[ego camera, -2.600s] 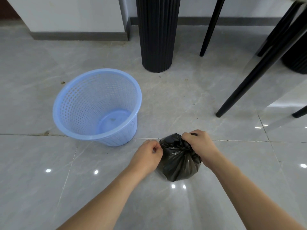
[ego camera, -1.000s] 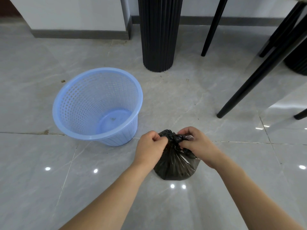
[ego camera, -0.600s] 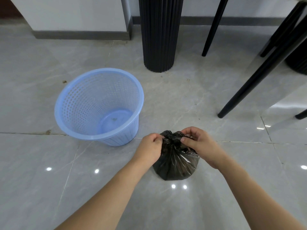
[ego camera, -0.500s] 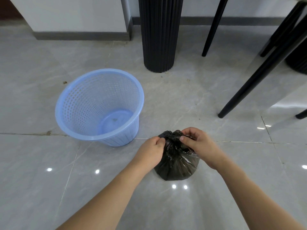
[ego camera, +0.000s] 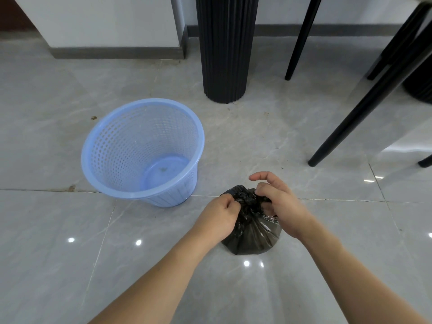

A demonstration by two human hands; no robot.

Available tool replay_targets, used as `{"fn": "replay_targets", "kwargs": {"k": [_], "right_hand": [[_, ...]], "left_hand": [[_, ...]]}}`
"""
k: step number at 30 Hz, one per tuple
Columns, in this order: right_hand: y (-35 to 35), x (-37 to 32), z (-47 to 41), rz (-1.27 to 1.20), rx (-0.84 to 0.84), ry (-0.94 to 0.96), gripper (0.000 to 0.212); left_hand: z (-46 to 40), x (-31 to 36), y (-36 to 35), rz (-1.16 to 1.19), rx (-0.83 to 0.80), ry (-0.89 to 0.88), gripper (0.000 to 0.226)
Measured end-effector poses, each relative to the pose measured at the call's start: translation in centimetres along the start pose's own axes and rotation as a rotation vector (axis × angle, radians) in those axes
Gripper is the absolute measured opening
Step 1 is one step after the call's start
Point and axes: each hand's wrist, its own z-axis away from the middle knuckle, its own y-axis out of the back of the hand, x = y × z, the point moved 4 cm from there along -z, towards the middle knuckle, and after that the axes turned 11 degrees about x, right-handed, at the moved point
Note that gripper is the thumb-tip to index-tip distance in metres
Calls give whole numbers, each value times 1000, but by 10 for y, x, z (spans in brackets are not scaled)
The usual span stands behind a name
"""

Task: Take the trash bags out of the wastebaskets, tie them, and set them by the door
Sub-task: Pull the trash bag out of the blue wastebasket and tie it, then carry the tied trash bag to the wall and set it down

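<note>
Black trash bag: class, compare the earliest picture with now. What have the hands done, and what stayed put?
Both hands moved inward: left hand and right hand now pinch the bunched neck of the black trash bag, whose top is gathered tighter. The right index finger has lifted free. The bag stays on the floor; the blue wastebasket is unmoved.

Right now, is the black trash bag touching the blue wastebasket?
Apart. The head view shows bare grey floor between the black trash bag and the blue wastebasket.

Both hands, left [ego camera: 218, 217] and right [ego camera: 281, 208], pinch black trash bag [ego camera: 253, 233] neck; blue wastebasket [ego camera: 142, 150] beside
</note>
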Motion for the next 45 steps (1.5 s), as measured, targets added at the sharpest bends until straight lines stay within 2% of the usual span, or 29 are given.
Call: {"fn": "replay_targets", "kwargs": {"k": [3, 5, 10, 14, 17, 19, 21, 22, 24, 26, 28, 31, 33, 38, 41, 45], "right_hand": [[-1, 0, -4, -17, 103, 17, 28], [3, 4, -7, -14, 175, 26, 21], [22, 23, -13, -5, 287, -8, 11], [22, 19, -20, 335, 276, 125, 6], [17, 9, -16, 525, 111, 208, 14], [10, 12, -11, 856, -17, 283, 37], [2, 22, -5, 1165, -69, 344, 54], [-2, 25, -3, 1280, -58, 384, 53], [-8, 29, -4, 1374, -12, 470, 42], [-10, 27, -7, 1326, 37, 533, 34], [-11, 22, -11, 1221, 69, 563, 28], [-11, 18, -14, 952, 66, 452, 20], [-7, 15, -15, 845, 72, 387, 18], [-3, -35, -1, 948, 26, 312, 16], [-4, -96, 23, 953, 62, 291, 17], [-5, -206, 72, 995, 149, 268, 16]], "left_hand": [[2, -3, 1, -29, -12, 6, 27], [5, -12, 6, -72, -19, 11, 28], [10, -34, 17, -303, -66, 22, 33], [6, -32, 19, -344, 31, 7, 28], [3, -38, 17, -238, 36, -3, 13], [2, -44, 10, -201, 28, -20, 44], [2, -45, -1, -240, 33, -50, 68], [1, -47, -8, -268, 39, -53, 71], [-1, -54, -19, -322, 50, -65, 60], [-2, -60, -23, -334, 70, -76, 42], [-5, -60, -23, -249, 84, -92, 26], [-7, -48, -15, -85, 83, -96, 9], [-5, -40, -10, 23, 60, -53, 12], [5, -11, 14, 71, 67, 50, 13], [20, 41, 49, 130, 90, 95, 12], [49, 146, 123, 112, 124, 91, 7]]}}
